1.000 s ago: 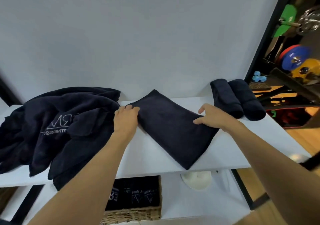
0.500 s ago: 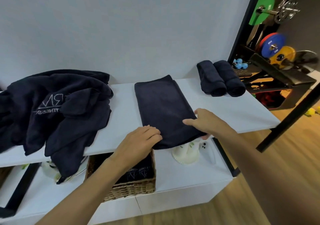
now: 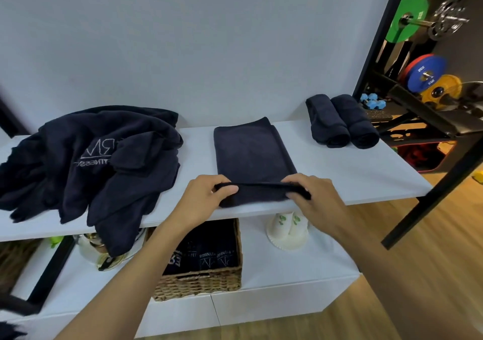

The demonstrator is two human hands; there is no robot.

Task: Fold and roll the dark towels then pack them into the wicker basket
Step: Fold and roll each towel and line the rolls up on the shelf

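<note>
A folded dark towel (image 3: pixel 251 151) lies lengthwise on the white upper shelf (image 3: pixel 352 172). Its near end is lifted and turned over into a first roll. My left hand (image 3: pixel 206 196) pinches the left corner of that raised edge, and my right hand (image 3: pixel 313 198) pinches the right corner. Two rolled dark towels (image 3: pixel 342 121) lie side by side at the shelf's back right. A heap of unfolded dark towels (image 3: pixel 88 162) with white lettering covers the shelf's left part and hangs over its front edge. The wicker basket (image 3: pixel 201 282) stands on the lower shelf, holding several rolled towels.
A white ceramic piece (image 3: pixel 287 232) with green leaves sits on the lower shelf right of the basket. A black metal frame post (image 3: pixel 439 190) slants down at the right. Weight plates and a barbell (image 3: pixel 423 47) fill a rack beyond it. Wooden floor lies at the right.
The towel was turned from diagonal to lengthwise. Both hands slid from its far corners to its near end and lifted that edge, starting the roll.
</note>
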